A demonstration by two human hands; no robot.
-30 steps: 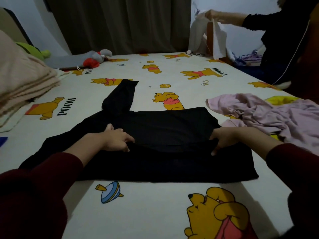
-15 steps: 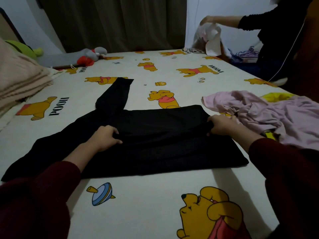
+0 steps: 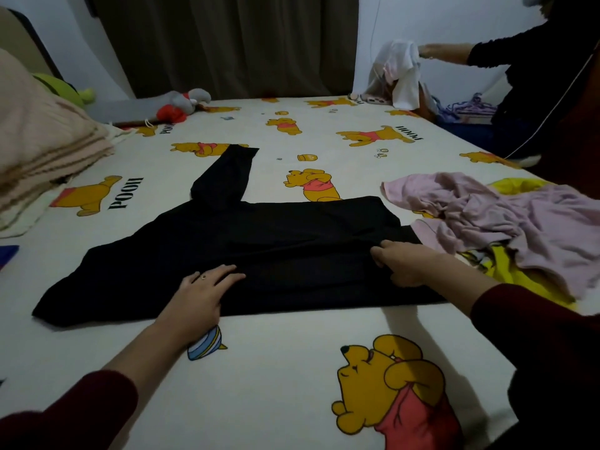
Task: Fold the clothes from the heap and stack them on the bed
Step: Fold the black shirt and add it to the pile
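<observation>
Black garment point(image 3: 259, 254) lies spread flat mid-bed point(image 3: 292, 368), one sleeve angled away. Left hand point(image 3: 201, 293) rests on it, fingers flat; right hand point(image 3: 399, 264) pinches its right edge. Pink heap point(image 3: 503, 219) just right. Cartoon-bear sheet, brown curtain point(image 3: 227, 43) behind, folded blankets point(image 3: 42, 144) left.

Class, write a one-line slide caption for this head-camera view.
Left hand rests flat on a black garment spread on the bed; right hand grips its edge.
</observation>
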